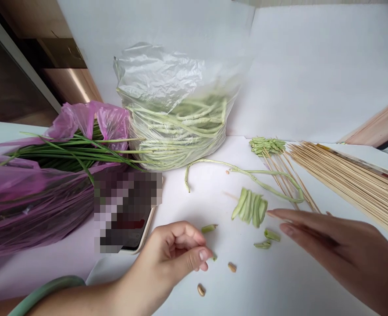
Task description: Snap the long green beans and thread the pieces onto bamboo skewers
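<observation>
My left hand (pixel 180 250) is curled, thumb tip against the fingertips; what is pinched there, if anything, I cannot make out. A bit of green shows just past its thumb. My right hand (pixel 338 250) has its fingers and thumb closed on a bamboo skewer, mostly hidden, whose thin blurred tip points left. Threaded side by side on that skewer are several short green bean pieces (pixel 249 208). Between the hands lie loose bean pieces (pixel 272 235), one cut piece (pixel 208 228) near my left fingers, and two tan bean seeds (pixel 232 267).
Behind stands a clear plastic bag (pixel 180 118) of long beans. At left are a purple bag (pixel 32 188) with green stalks (pixel 62 151) and a phone (pixel 131 215). One long bean (pixel 213 162) crosses some finished-looking skewers (pixel 268 145). Bare skewers (pixel 345 184) lie at right.
</observation>
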A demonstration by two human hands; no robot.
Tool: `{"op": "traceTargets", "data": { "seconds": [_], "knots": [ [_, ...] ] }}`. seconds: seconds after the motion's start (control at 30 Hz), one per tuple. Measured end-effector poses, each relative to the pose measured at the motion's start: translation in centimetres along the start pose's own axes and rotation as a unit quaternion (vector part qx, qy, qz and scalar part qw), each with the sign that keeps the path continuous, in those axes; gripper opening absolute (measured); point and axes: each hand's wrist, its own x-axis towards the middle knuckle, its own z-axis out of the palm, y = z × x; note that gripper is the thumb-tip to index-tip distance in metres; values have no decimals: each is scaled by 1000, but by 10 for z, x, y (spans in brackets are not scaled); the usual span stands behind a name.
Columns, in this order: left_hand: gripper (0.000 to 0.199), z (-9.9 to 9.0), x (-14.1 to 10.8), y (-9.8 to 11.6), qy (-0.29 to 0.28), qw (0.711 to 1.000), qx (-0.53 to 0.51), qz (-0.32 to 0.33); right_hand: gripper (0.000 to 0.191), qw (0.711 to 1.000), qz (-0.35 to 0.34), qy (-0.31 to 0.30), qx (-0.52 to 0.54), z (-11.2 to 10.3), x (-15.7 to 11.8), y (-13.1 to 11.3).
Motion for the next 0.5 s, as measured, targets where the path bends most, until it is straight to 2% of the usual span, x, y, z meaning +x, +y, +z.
{"op": "traceTargets", "data": {
  "seconds": [0.1, 0.3, 0.4, 0.5],
  "knots": [
    [32, 0, 0, 3, -2, 1000, 9, 13, 23, 997, 75, -5, -3, 13, 13, 5],
    [33, 2, -2, 3, -11, 1000, 24, 5, 32, 989, 138, -50, 7, 48, 22, 7],
    [34, 2, -1, 5, 4, 999, 26, 21, 27, 986, 148, -69, 30, 53, 23, 6],
    [38, 1, 0, 8, 29, 998, 19, 48, 25, 982, 160, -73, 64, 47, 23, 1]
  ]
}}
